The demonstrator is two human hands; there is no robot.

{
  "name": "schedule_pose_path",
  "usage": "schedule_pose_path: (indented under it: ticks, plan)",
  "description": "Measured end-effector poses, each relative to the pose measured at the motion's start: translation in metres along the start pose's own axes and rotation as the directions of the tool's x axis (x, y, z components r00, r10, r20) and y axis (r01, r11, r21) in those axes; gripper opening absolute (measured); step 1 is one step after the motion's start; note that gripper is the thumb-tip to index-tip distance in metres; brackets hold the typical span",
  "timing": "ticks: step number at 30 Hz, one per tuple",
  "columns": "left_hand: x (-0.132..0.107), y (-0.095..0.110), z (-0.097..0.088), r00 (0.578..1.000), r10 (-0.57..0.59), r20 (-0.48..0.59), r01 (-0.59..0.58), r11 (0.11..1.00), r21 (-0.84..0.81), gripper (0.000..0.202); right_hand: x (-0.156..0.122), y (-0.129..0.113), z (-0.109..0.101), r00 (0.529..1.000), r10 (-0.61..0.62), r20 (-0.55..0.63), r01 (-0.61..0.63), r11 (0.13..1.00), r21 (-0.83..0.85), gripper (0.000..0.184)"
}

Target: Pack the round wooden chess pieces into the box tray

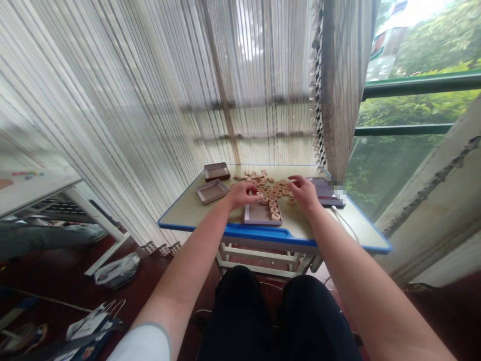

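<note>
Scattered pieces (275,190) are too small to read.

Room interior, lit by daylight from outside. A sheer striped curtain (169,75) spans the background; to its right hangs a gathered drape (343,75) with a dark-patterned tasselled edge. At far right, a window (402,170) is crossed by a thick green rail (421,85) and a thinner green rail (406,130), with green foliage (436,45) visible beyond. Centre: a pale desk (184,203), edged in blue, stands on a light-coloured frame (259,268) close to the curtain. Left: a second, whitish table (41,183) with a pale leg (107,253). The floor (150,281) is dark red.
</note>
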State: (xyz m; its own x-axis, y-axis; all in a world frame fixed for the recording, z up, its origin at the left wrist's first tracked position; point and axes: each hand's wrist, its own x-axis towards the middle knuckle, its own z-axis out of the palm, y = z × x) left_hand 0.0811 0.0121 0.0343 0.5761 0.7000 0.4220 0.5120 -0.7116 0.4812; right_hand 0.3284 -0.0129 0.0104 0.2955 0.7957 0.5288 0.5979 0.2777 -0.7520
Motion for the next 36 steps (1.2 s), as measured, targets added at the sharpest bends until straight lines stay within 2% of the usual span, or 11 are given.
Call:
schedule_pose_path:
  ticks: [6,13,18,22,36]
  plan:
    - [-0.015,0.0,0.0,1.0,0.013,0.006,-0.014,0.989,0.144,0.029,0.001,0.007,0.002,0.998,0.061,0.017,-0.06,0.996,-0.063,0.033]
    - [-0.014,-0.009,0.002,0.994,0.003,0.112,-0.017,0.992,0.127,0.032,-0.001,0.003,0.002,0.999,0.022,0.038,-0.018,0.993,-0.115,0.03]
    - [-0.012,-0.008,-0.001,0.996,-0.001,0.091,-0.01,0.992,0.124,0.034,0.0,0.0,0.003,0.999,-0.019,0.048,0.025,0.992,-0.127,0.028]
    - [-0.011,-0.005,-0.001,0.995,0.013,0.101,-0.028,0.988,0.154,0.026,-0.001,-0.001,0.005,0.998,-0.025,0.06,0.035,0.983,-0.18,0.026]
    - [-0.01,0.002,0.005,0.971,0.087,0.224,-0.086,0.996,-0.012,0.02,-0.003,-0.006,0.006,0.994,-0.045,0.097,0.064,0.978,-0.198,0.025]
